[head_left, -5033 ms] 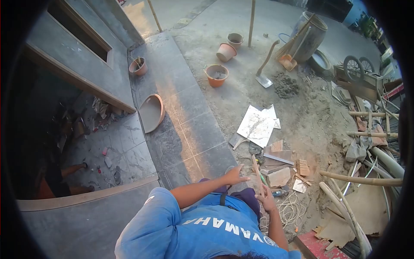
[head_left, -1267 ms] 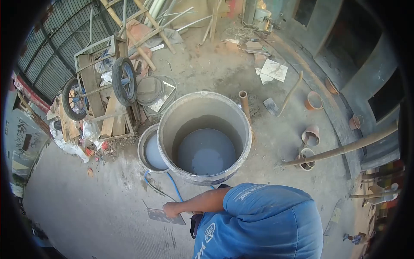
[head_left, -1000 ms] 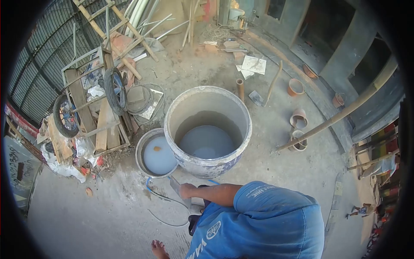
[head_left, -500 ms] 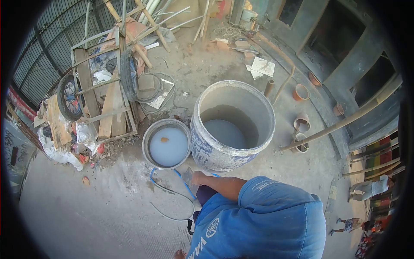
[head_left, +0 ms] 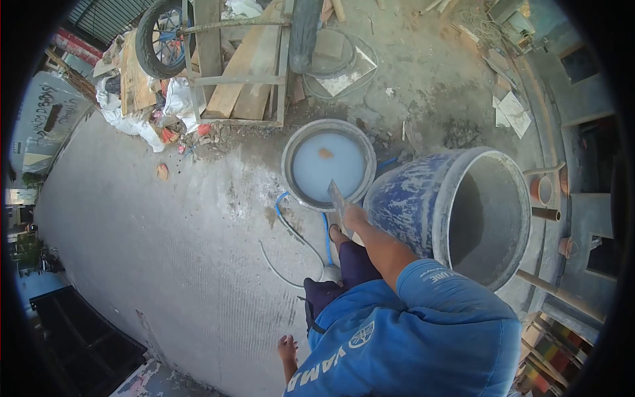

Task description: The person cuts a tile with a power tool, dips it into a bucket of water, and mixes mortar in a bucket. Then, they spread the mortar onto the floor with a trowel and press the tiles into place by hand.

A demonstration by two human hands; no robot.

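A flat grey trowel [head_left: 337, 197] is in my right hand [head_left: 355, 218], whose fingers are closed round its handle end. Its blade reaches over the near rim of a round tub [head_left: 289, 177] of cloudy whitish water. A small brownish piece [head_left: 325, 153] shows in that water. Close to the right of my right hand stands a large blue, white-smeared drum [head_left: 407, 202] with a wide mouth. My left hand [head_left: 287, 347] hangs low beside my body with its fingers apart, holding nothing.
A blue hose [head_left: 327, 241] and a pale hose [head_left: 281, 274] lie on the concrete near my feet. Beyond the tub is a metal-framed cart [head_left: 238, 80] with wheels and planks, beside white sacks and debris. Pots and a bamboo pole [head_left: 562, 295] are on the right.
The view has turned, so the tub and drum appear further right. My right hand and the trowel have moved up to the tub's rim. My left hand shows more fully.
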